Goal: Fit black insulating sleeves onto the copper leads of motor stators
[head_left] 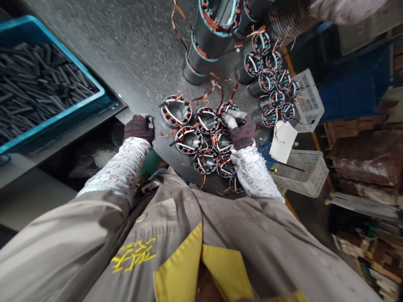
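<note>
Bare table (126, 54) left of crowded stators (204, 134); blue crate (78, 105) bounds it

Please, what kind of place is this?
Probably a workshop that makes electric motors. Many copper-wound stators lie on the grey worktable, a blue crate holds dark sticks, and both gloved hands, left hand and right hand, work there.

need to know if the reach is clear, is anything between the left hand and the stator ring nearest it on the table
Nothing visible does. The left hand rests at the table edge, and only bare table separates it from the nearest stator ring.
</note>
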Action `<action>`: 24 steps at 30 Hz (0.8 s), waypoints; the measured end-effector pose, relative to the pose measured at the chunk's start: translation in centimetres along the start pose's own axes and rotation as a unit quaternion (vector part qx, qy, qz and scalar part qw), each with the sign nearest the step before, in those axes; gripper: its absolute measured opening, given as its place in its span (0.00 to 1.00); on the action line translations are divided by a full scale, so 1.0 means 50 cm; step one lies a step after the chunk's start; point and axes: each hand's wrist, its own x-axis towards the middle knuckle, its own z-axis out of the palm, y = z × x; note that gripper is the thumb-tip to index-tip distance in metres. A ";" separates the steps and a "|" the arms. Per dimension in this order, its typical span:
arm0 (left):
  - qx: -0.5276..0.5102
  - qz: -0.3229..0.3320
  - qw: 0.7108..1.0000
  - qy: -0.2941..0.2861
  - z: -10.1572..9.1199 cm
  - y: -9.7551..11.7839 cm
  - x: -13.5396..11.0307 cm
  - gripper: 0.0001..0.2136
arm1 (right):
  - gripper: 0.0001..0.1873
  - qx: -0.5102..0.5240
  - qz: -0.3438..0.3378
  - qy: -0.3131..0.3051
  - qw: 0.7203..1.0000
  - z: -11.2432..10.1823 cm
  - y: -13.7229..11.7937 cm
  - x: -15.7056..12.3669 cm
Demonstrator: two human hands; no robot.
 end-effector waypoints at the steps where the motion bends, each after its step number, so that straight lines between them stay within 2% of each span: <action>1: -0.004 0.002 1.000 0.006 0.005 -0.003 0.003 0.19 | 0.17 -0.002 -0.017 -0.029 0.999 0.004 -0.011 -0.010; 4: -0.003 -0.004 1.000 0.011 0.015 -0.007 0.010 0.19 | 0.18 -0.059 -0.039 -0.101 0.992 0.023 -0.027 -0.025; 7: 0.005 -0.011 1.000 0.007 0.015 -0.005 0.012 0.20 | 0.21 -0.128 -0.045 -0.124 0.983 0.045 -0.021 -0.023; 11: 0.013 -0.006 1.000 0.003 0.010 -0.002 0.012 0.20 | 0.27 -0.161 -0.043 -0.125 0.978 0.067 -0.014 -0.017; 16: 0.005 0.004 1.000 -0.008 0.006 -0.002 0.008 0.20 | 0.30 -0.182 -0.033 -0.120 0.976 0.067 -0.025 -0.029; 21: 0.021 0.015 1.000 -0.009 0.007 -0.003 0.005 0.23 | 0.27 -0.195 -0.007 -0.118 0.974 0.063 -0.033 -0.027; 24: 0.028 0.014 0.999 -0.019 0.003 -0.001 0.004 0.24 | 0.24 -0.132 0.018 -0.088 0.987 0.063 -0.037 -0.033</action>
